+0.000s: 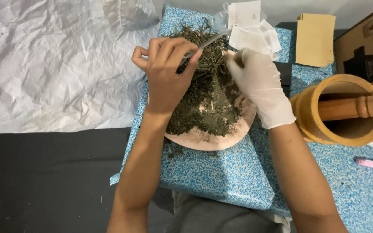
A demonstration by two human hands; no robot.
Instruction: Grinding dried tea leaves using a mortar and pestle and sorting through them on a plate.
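Hands (212,80) hide part of herb pile (208,108) on plate (208,142).

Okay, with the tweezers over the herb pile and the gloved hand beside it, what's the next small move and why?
Probably lower the tweezers in the left hand into the dried herbs and pinch a stem: the tips hover at the pile's top, while the gloved right hand steadies the heap on the pink plate.

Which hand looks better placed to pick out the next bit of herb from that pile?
Probably the left hand: it already holds the tweezers, tips over the dried herbs. The gloved right hand rests at the pile's edge on the plate, holding no tool.
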